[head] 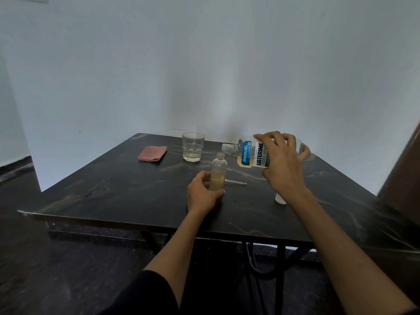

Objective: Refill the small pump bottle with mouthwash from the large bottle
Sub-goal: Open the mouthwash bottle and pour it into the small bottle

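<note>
Small clear plastic pump bottle [218, 172], uncapped, about half full of yellowish liquid, upright on dark marble-look table [113, 189] | left hand [204, 194] grips its base | right hand [280, 162] grips large clear Listerine bottle [247, 153] tipped sideways, mouth just above-right of neck | step: pouring | next: align mouths, tilt slowly.

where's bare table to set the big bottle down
Free: the front left stretch of the table, between the pink cloth and the near edge. Crowded: the middle, with the glass, small bottle, left hand and pump tube, and by the white cap.
</note>
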